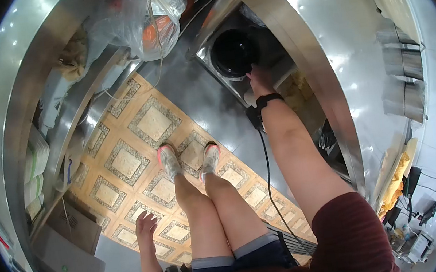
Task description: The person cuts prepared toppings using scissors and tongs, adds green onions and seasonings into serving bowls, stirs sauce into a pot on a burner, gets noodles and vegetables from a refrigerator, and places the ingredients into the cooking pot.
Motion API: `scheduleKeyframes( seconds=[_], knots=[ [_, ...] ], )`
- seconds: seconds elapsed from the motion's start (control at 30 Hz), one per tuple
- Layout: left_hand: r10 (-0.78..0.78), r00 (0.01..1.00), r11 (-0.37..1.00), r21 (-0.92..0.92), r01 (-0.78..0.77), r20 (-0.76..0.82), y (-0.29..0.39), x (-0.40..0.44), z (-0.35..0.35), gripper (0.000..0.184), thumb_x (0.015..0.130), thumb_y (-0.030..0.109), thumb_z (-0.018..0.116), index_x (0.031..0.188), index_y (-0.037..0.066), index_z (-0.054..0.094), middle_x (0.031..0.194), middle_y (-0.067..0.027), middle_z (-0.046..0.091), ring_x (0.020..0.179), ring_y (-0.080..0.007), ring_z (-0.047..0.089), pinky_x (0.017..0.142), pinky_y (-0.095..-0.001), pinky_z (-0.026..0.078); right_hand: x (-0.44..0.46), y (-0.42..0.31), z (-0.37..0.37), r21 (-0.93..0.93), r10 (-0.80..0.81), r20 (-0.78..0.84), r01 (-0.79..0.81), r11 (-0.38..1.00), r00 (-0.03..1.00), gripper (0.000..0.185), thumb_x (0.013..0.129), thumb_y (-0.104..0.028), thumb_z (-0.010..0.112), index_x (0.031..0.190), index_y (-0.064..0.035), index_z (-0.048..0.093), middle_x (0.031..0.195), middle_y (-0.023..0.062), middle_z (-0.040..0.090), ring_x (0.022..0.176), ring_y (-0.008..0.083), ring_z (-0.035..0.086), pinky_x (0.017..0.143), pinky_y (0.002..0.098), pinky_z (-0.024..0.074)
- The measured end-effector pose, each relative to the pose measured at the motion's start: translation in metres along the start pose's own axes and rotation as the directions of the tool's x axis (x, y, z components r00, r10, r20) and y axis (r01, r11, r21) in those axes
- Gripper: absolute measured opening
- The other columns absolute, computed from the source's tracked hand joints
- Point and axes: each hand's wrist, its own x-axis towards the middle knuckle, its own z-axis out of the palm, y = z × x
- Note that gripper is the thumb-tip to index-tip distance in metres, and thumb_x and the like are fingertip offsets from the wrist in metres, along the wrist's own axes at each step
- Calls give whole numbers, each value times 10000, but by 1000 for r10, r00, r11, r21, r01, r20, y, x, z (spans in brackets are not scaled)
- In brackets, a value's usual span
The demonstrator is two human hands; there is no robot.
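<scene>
A shiny black bowl (232, 52) sits on a steel shelf under the counter, in the upper middle of the view. My right hand (260, 80) reaches in at its near edge, fingers closed on the rim. Part of those fingers is lost against the dark bowl. Low on the left, my left hand (145, 225) hangs over the tiled floor, fingers apart and holding nothing. Each wrist wears a black strap with a small device; a cable runs down from the right one (254, 117).
The steel counter (319, 33) overhangs the shelf on the right. A clear plastic bag (160, 29) with orange contents hangs at the top. Steel canisters (402, 64) line the wall side. Another counter with shelves of stacked containers (36, 156) stands left. A loose cord dangles near the bag.
</scene>
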Motion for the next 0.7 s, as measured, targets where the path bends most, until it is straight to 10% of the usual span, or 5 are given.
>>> scheduleKeyframes(
  seconds=[0.23,0.5,0.63,0.7],
  knots=[
    [88,992,995,42,-91,86,31,-32,24,360,826,166,525,1171,85,462,1109,-69,531,962,-158,536,810,-270,417,-132,-73,-25,-29,116,137,-113,993,984,133,806,-115,563,900,-35,514,771,79,501,576,173,494,520,291,485],
    [680,684,666,168,-727,266,176,-163,68,374,912,225,429,1225,23,406,1224,-114,466,1118,-212,446,936,-293,340,-405,-172,-158,-373,415,779,-185,909,471,92,812,-149,572,851,-75,535,729,-4,534,656,90,517,573,224,439],
    [466,445,628,69,-775,764,228,-242,81,413,917,301,393,1214,18,442,1234,-102,463,1122,-183,423,955,-307,318,-501,-224,-216,-360,310,893,103,927,325,211,808,-236,600,901,-54,547,751,7,557,675,92,521,611,250,451],
    [303,464,829,11,-560,832,260,-322,81,451,907,322,408,1223,3,452,1205,-76,489,1124,-171,419,965,-305,308,-551,-267,-236,-418,323,884,263,870,337,349,816,-330,590,965,-16,549,765,49,585,630,98,541,555,274,462]
  ],
)
